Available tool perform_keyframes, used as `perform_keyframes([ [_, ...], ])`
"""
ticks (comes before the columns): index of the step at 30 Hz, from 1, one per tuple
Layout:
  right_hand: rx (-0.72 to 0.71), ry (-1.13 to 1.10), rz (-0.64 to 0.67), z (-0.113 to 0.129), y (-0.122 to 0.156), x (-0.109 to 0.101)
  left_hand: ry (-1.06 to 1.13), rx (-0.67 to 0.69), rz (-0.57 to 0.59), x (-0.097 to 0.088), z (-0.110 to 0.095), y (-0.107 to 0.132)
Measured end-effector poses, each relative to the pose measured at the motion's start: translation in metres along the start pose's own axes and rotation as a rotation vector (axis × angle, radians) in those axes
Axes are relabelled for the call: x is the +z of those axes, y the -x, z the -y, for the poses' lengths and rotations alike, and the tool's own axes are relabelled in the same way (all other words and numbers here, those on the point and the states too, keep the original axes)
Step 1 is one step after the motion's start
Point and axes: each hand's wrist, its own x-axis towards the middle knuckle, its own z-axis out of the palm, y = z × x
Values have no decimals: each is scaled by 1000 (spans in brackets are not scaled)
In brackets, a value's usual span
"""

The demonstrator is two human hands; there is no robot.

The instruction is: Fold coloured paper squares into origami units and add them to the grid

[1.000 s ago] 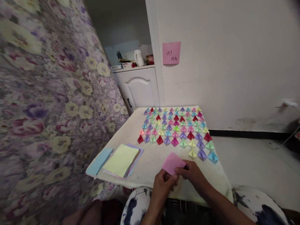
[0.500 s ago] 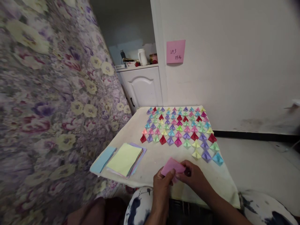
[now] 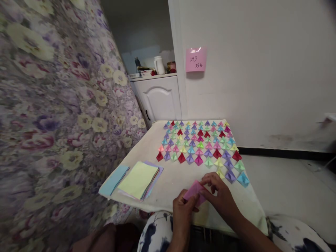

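A small piece of folded pink paper (image 3: 193, 191) is held up between both hands, just above the near edge of the table. My left hand (image 3: 184, 205) grips its lower left side, thumb on the front face. At its right edge, my right hand (image 3: 214, 189) pinches the paper with thumb and fingertips. Part of the paper is hidden behind the fingers. Beyond the hands, rows of small folded paper pieces (image 3: 198, 160) in many colours cover the far part of the table. A light-blue folded piece (image 3: 243, 179) lies closest on the right.
On the left of the cream-covered table (image 3: 168, 180) lie a stack of paper squares topped by yellow (image 3: 138, 179) and a blue paper stack (image 3: 114, 179). A floral curtain (image 3: 65, 122) hangs at the left. A pink note (image 3: 196, 60) is on the wall by a white cabinet (image 3: 162, 98).
The pink paper is turned and tilted more upright in my hands. My right hand has risen a little, its fingers now at the paper's upper right edge.
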Motion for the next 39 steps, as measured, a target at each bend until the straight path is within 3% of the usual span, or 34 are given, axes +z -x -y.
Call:
perform_keyframes([
  [9,-14,-22,1,0,-1,0,13,-60,7,1,3,-2],
  [19,-26,-73,-17,5,1,-3,-41,39,8,3,-6,2],
  [28,-46,-39,-30,8,4,-5,-28,19,36,3,-16,5],
  [39,-362,227,-84,4,10,-6,148,-47,66,2,-9,4],
])
